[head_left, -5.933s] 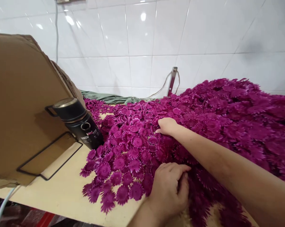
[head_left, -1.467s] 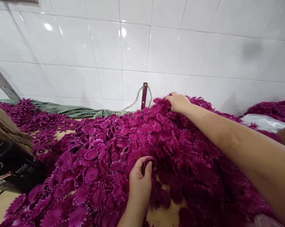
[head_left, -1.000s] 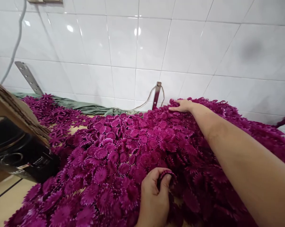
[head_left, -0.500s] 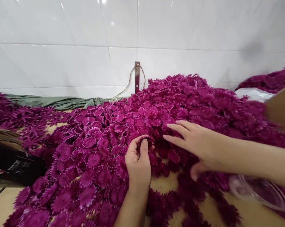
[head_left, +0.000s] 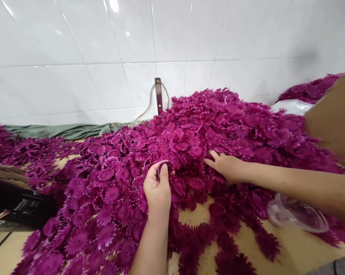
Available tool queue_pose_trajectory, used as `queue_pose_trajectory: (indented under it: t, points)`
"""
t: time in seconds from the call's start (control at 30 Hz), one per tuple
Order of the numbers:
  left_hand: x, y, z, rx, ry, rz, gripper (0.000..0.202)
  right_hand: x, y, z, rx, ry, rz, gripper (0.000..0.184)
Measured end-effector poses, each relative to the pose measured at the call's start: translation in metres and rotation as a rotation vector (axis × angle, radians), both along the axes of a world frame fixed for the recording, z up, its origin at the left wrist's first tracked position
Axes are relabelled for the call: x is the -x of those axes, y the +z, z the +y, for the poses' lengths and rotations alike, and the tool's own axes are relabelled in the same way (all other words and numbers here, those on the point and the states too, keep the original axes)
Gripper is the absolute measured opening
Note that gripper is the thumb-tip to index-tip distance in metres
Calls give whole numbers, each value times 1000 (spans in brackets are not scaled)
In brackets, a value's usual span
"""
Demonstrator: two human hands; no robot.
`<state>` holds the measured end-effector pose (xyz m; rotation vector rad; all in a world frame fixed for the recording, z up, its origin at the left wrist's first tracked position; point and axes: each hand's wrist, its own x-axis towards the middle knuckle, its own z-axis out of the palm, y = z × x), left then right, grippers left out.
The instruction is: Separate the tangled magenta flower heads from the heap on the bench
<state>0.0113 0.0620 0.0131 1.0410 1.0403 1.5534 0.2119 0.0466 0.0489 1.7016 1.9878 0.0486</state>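
Observation:
A big heap of magenta fabric flower pieces [head_left: 189, 130] with toothed edges spreads over the table. My left hand [head_left: 157, 183] is closed at the front of the heap, its thumb pressing a curled magenta flower piece [head_left: 164, 163] against the bent fingers; how many layers it holds I cannot tell. Deeper in the heap on the right lies my right hand [head_left: 225, 166], palm down, with the visible fingers stretched and apart, touching the flowers. Its lower fingers are hidden behind the hand, and nothing shows in its grasp.
At the left stands a black printed box [head_left: 20, 204]. A clear plastic tub [head_left: 298, 217] lies under my right forearm. A cardboard flap [head_left: 332, 118] rises at the right. Behind are a green cloth [head_left: 54, 131], a metal bracket [head_left: 158, 95] and the tiled wall [head_left: 103, 84].
My right hand has come down from above the heap into the flowers. My left hand still grips its flower piece. The whole view has shifted slightly.

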Motion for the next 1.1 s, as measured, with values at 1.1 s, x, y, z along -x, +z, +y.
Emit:
queue_pose_trajectory:
  t: [1.1]
  points:
    - [0, -4, -9, 156, -105, 260, 15, -41, 82, 266, -631, -43, 146, 56]
